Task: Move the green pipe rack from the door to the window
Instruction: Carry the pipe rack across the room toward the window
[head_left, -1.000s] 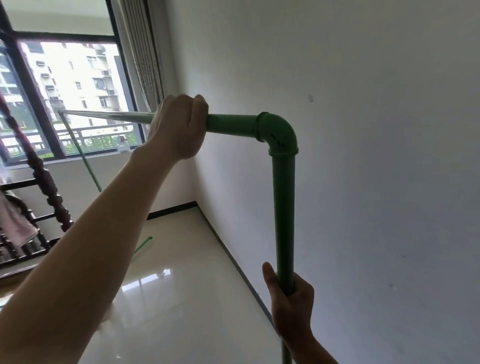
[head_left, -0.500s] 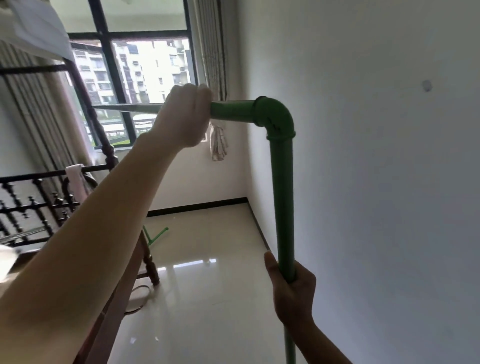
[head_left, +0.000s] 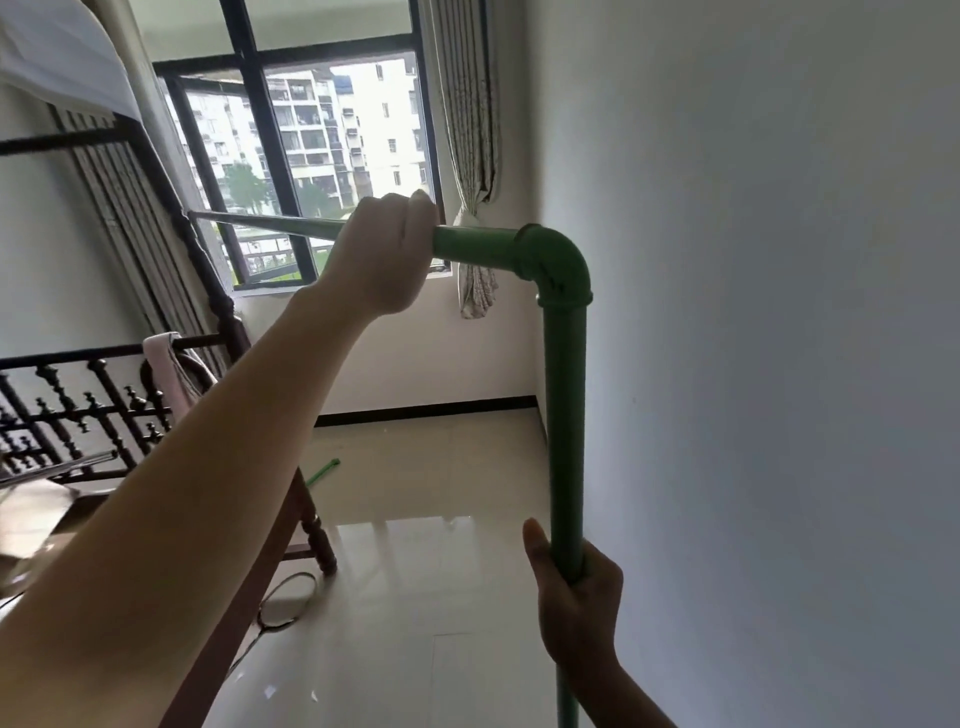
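Observation:
The green pipe rack (head_left: 564, 395) stands in front of me beside the right wall, with a top bar running left from an elbow joint and an upright post going down. My left hand (head_left: 387, 254) is clenched around the top bar just left of the elbow. Lower down, my right hand (head_left: 579, 597) grips the upright post. A far foot of the rack (head_left: 322, 470) shows low on the floor beyond the bed. The window (head_left: 306, 156) is ahead at the end of the room.
A dark wooden bed frame (head_left: 130, 410) with turned posts fills the left side. A white wall (head_left: 779, 364) runs close on the right. Tied curtains (head_left: 470, 156) hang by the window. A cable loop (head_left: 285, 597) lies on the glossy tiled floor.
The view has swung and pulled back: the bed frame now shows at left and the window looks farther off. Both hands keep the same grips on the rack.

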